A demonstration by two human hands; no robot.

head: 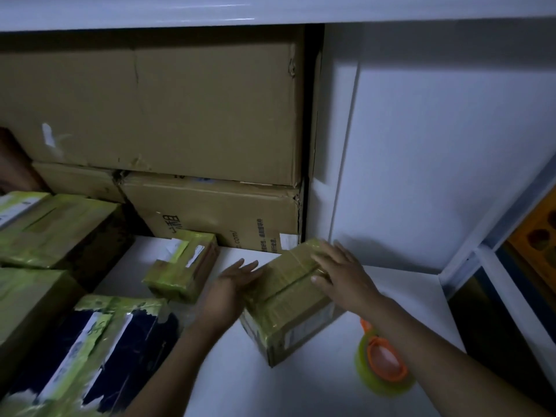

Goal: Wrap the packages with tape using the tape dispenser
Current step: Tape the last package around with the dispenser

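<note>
A small cardboard package (288,308) wound in yellow-green tape sits on the white table (301,392). My left hand (231,284) lies flat against its left side with straight fingers. On the package's top rests my right hand (340,272), fingers spread and straight. An orange tape dispenser (383,361) holding a roll of yellow-green tape lies on the table to the right of the package, partly under my right forearm; neither hand touches it.
Another small taped package (183,263) lies just left of my left hand. Several taped boxes (60,227) and a dark parcel (99,347) crowd the left. Large cardboard cartons (156,109) are stacked behind. A white wall (451,145) and shelf frame (481,245) close the right.
</note>
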